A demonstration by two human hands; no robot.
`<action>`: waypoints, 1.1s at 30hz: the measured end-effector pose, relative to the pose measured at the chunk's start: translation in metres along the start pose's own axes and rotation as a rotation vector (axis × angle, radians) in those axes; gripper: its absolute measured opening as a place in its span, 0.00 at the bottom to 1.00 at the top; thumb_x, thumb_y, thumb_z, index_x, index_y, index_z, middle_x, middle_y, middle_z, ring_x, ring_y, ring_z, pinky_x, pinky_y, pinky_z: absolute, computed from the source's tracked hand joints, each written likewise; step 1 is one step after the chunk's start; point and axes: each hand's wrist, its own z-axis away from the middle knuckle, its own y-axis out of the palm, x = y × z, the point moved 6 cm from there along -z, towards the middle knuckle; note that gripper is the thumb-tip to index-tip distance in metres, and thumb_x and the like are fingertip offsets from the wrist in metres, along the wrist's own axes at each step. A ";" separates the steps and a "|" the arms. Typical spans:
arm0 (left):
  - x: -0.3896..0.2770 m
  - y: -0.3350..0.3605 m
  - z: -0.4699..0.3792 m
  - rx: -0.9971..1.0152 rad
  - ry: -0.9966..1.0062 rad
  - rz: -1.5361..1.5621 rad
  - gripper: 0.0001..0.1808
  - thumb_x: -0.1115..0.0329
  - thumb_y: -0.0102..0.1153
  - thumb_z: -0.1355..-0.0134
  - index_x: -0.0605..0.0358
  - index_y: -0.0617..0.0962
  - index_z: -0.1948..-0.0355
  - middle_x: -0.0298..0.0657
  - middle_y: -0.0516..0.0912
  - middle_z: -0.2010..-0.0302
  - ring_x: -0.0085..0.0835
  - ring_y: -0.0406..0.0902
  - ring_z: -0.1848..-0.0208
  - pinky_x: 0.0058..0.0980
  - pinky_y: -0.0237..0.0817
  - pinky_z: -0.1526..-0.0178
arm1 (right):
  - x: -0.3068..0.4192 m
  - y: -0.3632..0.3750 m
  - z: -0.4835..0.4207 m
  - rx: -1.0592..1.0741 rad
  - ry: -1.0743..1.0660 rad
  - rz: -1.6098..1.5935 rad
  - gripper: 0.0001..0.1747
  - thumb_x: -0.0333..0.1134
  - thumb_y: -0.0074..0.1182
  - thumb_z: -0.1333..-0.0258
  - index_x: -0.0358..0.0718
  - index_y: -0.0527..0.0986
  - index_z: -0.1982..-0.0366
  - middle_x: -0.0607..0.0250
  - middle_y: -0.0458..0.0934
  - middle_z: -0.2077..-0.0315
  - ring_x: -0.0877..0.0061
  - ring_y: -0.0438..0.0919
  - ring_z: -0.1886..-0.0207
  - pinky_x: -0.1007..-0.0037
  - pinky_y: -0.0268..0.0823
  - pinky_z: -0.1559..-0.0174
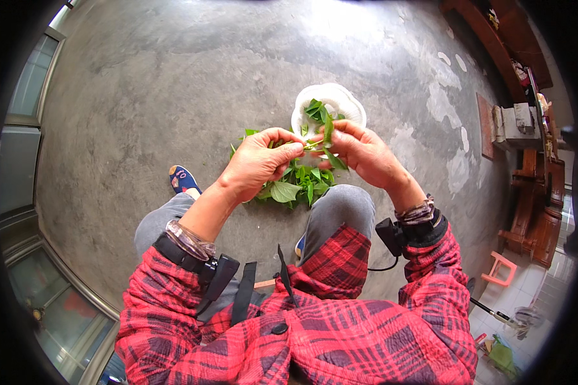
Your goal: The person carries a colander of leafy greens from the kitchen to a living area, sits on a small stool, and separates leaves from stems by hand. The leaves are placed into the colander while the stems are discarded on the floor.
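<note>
Between thumb and fingers, my left hand [267, 159] pinches a thin green stem [313, 145]. My right hand [363, 151] is at the stem's leafy end, its fingers closed around it, with one leaf [328, 130] standing up and another [335, 160] hanging down. Part of the right fingertips is hidden behind these leaves. Below both hands, a heap of leafy green stems [285, 191] lies on the floor, partly covered by my left hand. Just beyond my right hand sits a white plastic basket [351, 98] with a scalloped rim. Several green leaves [314, 109] lie in it.
Grey concrete floor [164, 101] spreads around me, and my knees [344, 204] flank the heap. Glass-paned doors [58, 313] line the left side. Wooden furniture [534, 202] and a pink plastic stool [500, 269] stand at the right. Each wrist carries a strapped black device [221, 276].
</note>
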 end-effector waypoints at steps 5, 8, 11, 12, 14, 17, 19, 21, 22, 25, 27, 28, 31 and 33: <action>-0.004 -0.004 0.002 -0.027 0.065 -0.091 0.09 0.67 0.63 0.37 0.57 0.80 0.58 0.27 0.77 0.73 0.11 0.65 0.79 0.13 0.53 0.79 | 0.036 0.021 0.009 -0.151 -0.514 0.794 0.29 0.37 0.56 0.37 0.37 0.65 0.38 0.52 0.70 0.41 0.64 0.69 0.37 0.64 0.62 0.37; -0.005 -0.002 0.003 0.000 0.070 -0.065 0.08 0.68 0.63 0.37 0.58 0.80 0.59 0.27 0.76 0.73 0.11 0.65 0.78 0.13 0.53 0.79 | 0.031 0.047 0.013 -0.072 -0.704 1.216 0.25 0.33 0.59 0.43 0.41 0.71 0.43 0.51 0.75 0.49 0.59 0.73 0.44 0.64 0.65 0.42; -0.008 -0.001 0.005 0.011 0.088 -0.042 0.08 0.69 0.63 0.38 0.58 0.81 0.60 0.27 0.77 0.73 0.11 0.66 0.76 0.14 0.55 0.76 | 0.019 0.041 0.003 -0.032 -0.456 1.180 0.19 0.32 0.58 0.41 0.39 0.74 0.48 0.53 0.77 0.59 0.59 0.76 0.53 0.63 0.67 0.49; -0.009 -0.002 0.005 0.004 0.090 -0.052 0.07 0.69 0.63 0.38 0.58 0.81 0.60 0.27 0.77 0.72 0.11 0.67 0.75 0.14 0.57 0.75 | 0.023 0.045 0.005 -0.032 -0.596 1.133 0.13 0.32 0.56 0.40 0.37 0.76 0.54 0.54 0.76 0.68 0.60 0.76 0.60 0.62 0.67 0.56; -0.009 -0.003 0.005 -0.013 0.099 -0.074 0.07 0.69 0.63 0.38 0.59 0.81 0.60 0.28 0.78 0.71 0.12 0.69 0.73 0.14 0.59 0.72 | 0.022 0.045 0.006 -0.013 -0.637 1.155 0.09 0.32 0.54 0.40 0.36 0.76 0.59 0.54 0.76 0.68 0.59 0.76 0.60 0.62 0.67 0.57; -0.008 -0.001 0.003 -0.027 0.167 -0.109 0.06 0.71 0.63 0.38 0.59 0.81 0.61 0.29 0.79 0.70 0.12 0.70 0.71 0.14 0.61 0.70 | 0.016 0.045 0.006 -0.024 -0.656 1.317 0.07 0.32 0.52 0.40 0.35 0.75 0.66 0.53 0.76 0.70 0.57 0.75 0.63 0.61 0.67 0.59; -0.009 0.001 0.000 -0.039 0.228 -0.140 0.05 0.73 0.63 0.38 0.59 0.80 0.62 0.30 0.80 0.68 0.11 0.70 0.72 0.12 0.59 0.72 | 0.011 0.044 0.002 -0.071 -0.636 1.377 0.07 0.32 0.51 0.41 0.34 0.73 0.69 0.52 0.76 0.72 0.54 0.75 0.66 0.60 0.68 0.61; -0.012 0.003 0.001 -0.038 0.290 -0.191 0.05 0.74 0.63 0.38 0.59 0.80 0.62 0.31 0.81 0.67 0.11 0.71 0.70 0.12 0.60 0.70 | 0.004 0.041 -0.008 -0.146 -0.579 1.349 0.07 0.32 0.49 0.42 0.34 0.71 0.70 0.51 0.76 0.74 0.52 0.74 0.69 0.59 0.68 0.63; -0.010 0.002 0.001 -0.071 0.253 -0.236 0.05 0.75 0.63 0.38 0.60 0.80 0.62 0.31 0.81 0.67 0.11 0.72 0.70 0.12 0.61 0.69 | 0.003 0.036 -0.010 -0.207 -0.578 1.198 0.08 0.32 0.47 0.41 0.34 0.72 0.69 0.57 0.75 0.77 0.59 0.76 0.74 0.61 0.69 0.66; -0.021 0.003 0.008 -0.032 0.329 -0.170 0.04 0.75 0.63 0.38 0.59 0.80 0.63 0.30 0.80 0.69 0.11 0.71 0.70 0.13 0.60 0.70 | -0.020 -0.014 -0.025 -0.425 -0.012 0.366 0.10 0.35 0.45 0.37 0.36 0.73 0.68 0.64 0.75 0.76 0.69 0.77 0.74 0.66 0.71 0.65; -0.022 0.002 0.009 -0.065 0.270 -0.093 0.04 0.73 0.63 0.38 0.60 0.80 0.63 0.29 0.79 0.70 0.11 0.70 0.72 0.13 0.60 0.71 | -0.026 -0.021 -0.020 -0.338 -0.032 -0.097 0.14 0.38 0.40 0.32 0.34 0.72 0.59 0.59 0.77 0.67 0.71 0.78 0.62 0.64 0.75 0.53; -0.022 0.000 0.010 -0.069 0.245 -0.051 0.04 0.73 0.62 0.38 0.60 0.80 0.63 0.30 0.80 0.69 0.12 0.71 0.70 0.14 0.62 0.69 | -0.027 -0.023 -0.018 -0.280 -0.019 -0.235 0.15 0.37 0.39 0.31 0.34 0.71 0.56 0.56 0.78 0.63 0.68 0.79 0.58 0.61 0.75 0.51; -0.024 -0.002 0.008 -0.071 0.211 -0.021 0.05 0.72 0.62 0.37 0.61 0.79 0.62 0.30 0.79 0.69 0.12 0.71 0.71 0.13 0.62 0.70 | -0.030 -0.028 -0.018 -0.167 0.034 -0.505 0.19 0.39 0.33 0.28 0.31 0.66 0.47 0.44 0.75 0.48 0.56 0.75 0.44 0.52 0.70 0.42; -0.023 -0.005 0.007 -0.090 0.191 -0.023 0.05 0.72 0.62 0.37 0.60 0.79 0.62 0.29 0.78 0.70 0.11 0.70 0.72 0.13 0.60 0.72 | -0.029 -0.029 -0.019 -0.118 0.039 -0.603 0.22 0.39 0.31 0.28 0.29 0.65 0.45 0.41 0.72 0.45 0.52 0.71 0.40 0.51 0.67 0.38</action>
